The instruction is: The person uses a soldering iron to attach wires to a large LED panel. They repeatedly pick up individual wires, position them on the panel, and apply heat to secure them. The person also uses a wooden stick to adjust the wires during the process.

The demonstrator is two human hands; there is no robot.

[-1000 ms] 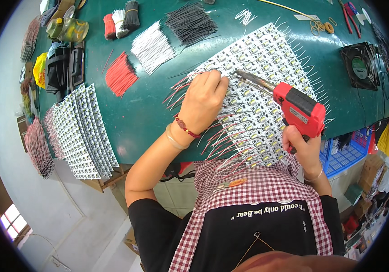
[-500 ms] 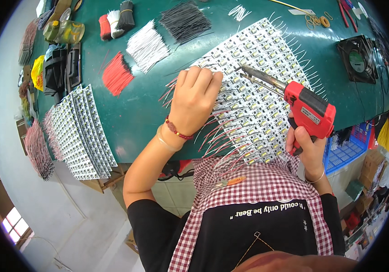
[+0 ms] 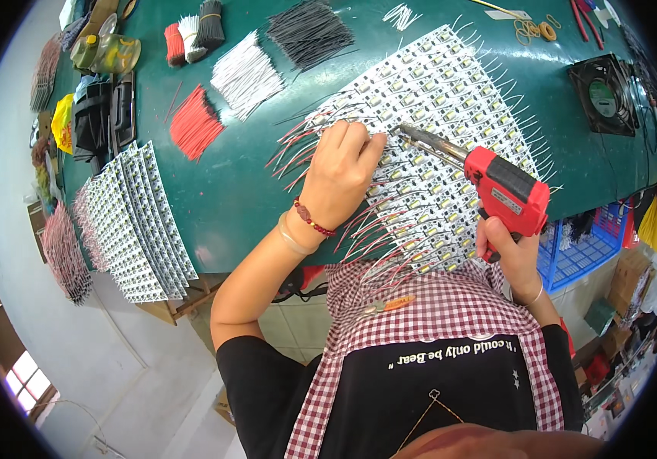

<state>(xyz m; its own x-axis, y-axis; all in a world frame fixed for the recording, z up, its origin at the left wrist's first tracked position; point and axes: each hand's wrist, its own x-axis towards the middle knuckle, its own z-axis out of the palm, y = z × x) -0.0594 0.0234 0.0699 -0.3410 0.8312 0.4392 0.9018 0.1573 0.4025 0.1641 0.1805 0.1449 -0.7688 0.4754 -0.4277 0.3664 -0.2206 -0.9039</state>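
A white sheet of small LED circuit boards (image 3: 435, 99) lies on the table before me, with red, white and black wires (image 3: 370, 229) sticking out along its left edge. Gripped by its handle in my right hand (image 3: 508, 245) is a red and black soldering gun (image 3: 506, 187). Its tip points left, close over the sheet and near the fingertips of my left hand (image 3: 343, 164). That hand is closed in a pinch at the sheet's left side. What lies between its fingertips is hidden.
Piles of red wires (image 3: 197, 122), white wires (image 3: 248, 75) and black wires (image 3: 311, 34) lie beyond my left hand. Stacked LED sheets (image 3: 133, 226) hang over the table's left edge. A black fan (image 3: 604, 96) stands at right, above a blue crate (image 3: 581, 245).
My left hand has shifted slightly right and nearer to me. The soldering gun has moved left with my right hand, its tip now nearer my left fingertips.
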